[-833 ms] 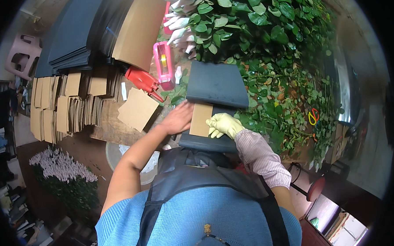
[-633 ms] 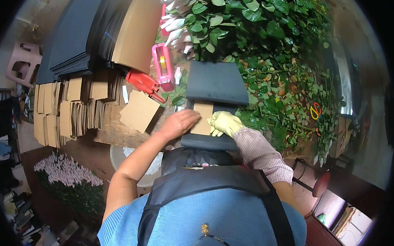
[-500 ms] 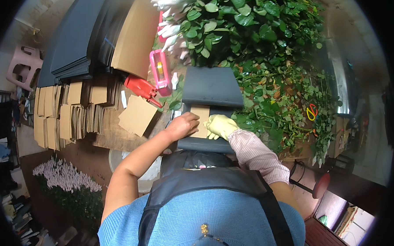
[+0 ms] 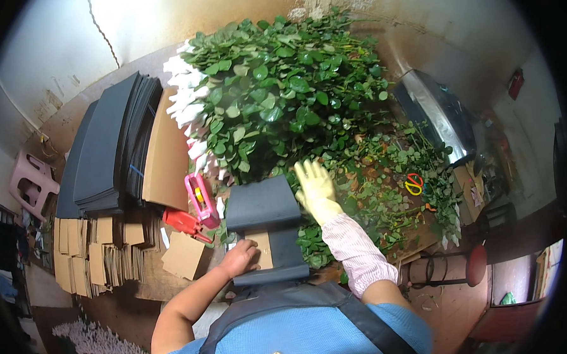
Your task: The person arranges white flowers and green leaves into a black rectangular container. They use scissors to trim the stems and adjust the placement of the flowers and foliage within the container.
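Observation:
My left hand (image 4: 241, 258) has its fingers bent onto a cardboard piece (image 4: 262, 260) lying on a dark grey folded sheet (image 4: 262, 200). My right hand (image 4: 316, 191), in a pale yellow glove and striped sleeve, is open with fingers spread beside the sheet, at the lower edge of a leafy pile of stems (image 4: 280, 95) whose heads are wrapped in white netting (image 4: 185, 99). Left of the sheet are a pink tape dispenser (image 4: 201, 203), a red tool (image 4: 181, 222) and loose cardboard squares (image 4: 182, 257).
Stacks of dark sheets (image 4: 105, 153) and small cardboard pieces (image 4: 97, 261) fill the left. Loose leaves, colourful scissors (image 4: 413, 184) and a silver roll (image 4: 439, 123) lie to the right. A red stool (image 4: 474, 263) stands lower right, a pink stool (image 4: 34, 185) far left, more wrapped flowers (image 4: 100, 333) lower left.
My right hand has left the cardboard and moved forward, its fingers now spread. My left hand stays on the cardboard. The view has lifted, showing more wall.

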Tool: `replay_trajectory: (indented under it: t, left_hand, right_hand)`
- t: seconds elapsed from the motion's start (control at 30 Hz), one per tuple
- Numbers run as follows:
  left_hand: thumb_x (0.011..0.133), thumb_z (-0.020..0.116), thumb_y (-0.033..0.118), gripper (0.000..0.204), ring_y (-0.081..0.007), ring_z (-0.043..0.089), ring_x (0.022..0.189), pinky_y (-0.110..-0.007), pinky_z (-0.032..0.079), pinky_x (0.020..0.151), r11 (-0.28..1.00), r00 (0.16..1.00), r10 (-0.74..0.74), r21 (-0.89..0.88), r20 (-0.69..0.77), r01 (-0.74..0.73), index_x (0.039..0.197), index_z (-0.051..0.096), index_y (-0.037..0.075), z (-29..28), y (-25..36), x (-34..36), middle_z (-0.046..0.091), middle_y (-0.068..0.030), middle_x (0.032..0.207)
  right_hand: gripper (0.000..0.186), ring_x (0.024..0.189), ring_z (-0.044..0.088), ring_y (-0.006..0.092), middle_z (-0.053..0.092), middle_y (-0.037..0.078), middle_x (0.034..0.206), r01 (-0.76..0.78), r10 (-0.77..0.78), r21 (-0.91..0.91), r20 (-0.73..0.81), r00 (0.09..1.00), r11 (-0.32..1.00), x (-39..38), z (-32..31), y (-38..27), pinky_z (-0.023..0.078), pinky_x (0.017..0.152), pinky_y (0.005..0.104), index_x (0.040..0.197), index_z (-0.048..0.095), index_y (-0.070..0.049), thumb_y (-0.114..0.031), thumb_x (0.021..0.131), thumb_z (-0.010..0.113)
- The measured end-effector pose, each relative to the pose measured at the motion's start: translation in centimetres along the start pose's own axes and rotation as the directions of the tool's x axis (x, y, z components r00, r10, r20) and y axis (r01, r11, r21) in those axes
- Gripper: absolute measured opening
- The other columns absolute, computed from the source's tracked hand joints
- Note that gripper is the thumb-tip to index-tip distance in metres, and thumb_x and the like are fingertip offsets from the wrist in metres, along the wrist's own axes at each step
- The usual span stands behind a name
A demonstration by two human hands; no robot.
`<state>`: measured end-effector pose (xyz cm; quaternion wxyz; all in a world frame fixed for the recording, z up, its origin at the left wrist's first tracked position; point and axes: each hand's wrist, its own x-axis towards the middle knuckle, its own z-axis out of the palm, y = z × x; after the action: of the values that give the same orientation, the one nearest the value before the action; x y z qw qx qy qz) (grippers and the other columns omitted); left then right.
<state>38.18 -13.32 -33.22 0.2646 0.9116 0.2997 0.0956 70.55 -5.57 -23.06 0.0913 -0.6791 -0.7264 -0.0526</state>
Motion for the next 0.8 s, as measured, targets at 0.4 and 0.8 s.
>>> replay_trajectory:
  t: [0.4,0.8]
  left_hand:
    - [0.08,0.083,0.027,0.05,-0.0367,0.057,0.121,-0.043,0.053,0.101,1.0,1.0,0.011,0.024,0.024,-0.012,0.119,0.064,0.003,0.0,-0.1,0.1,0.06,-0.0159,0.129]
    - [0.093,0.064,0.016,0.031,-0.0362,0.057,0.124,-0.04,0.051,0.103,0.995,0.998,-0.066,-0.068,-0.005,0.066,0.123,0.062,0.007,2.1,-0.9,-1.3,0.059,-0.0156,0.133]
  right_hand:
    - [0.049,0.128,0.063,0.0323,0.063,0.015,0.142,-0.181,0.004,0.449,0.368,0.93,0.875,4.9,-10.1,3.7,0.048,0.109,0.0413,0.144,0.057,-0.006,-0.035,0.104,0.053]
    - [0.088,0.135,0.057,0.0324,0.053,0.019,0.151,0.226,-0.226,-0.211,0.024,0.974,0.951,38.8,-19.6,-0.8,0.047,0.112,0.0427,0.162,0.03,-0.014,-0.032,0.09,0.077]
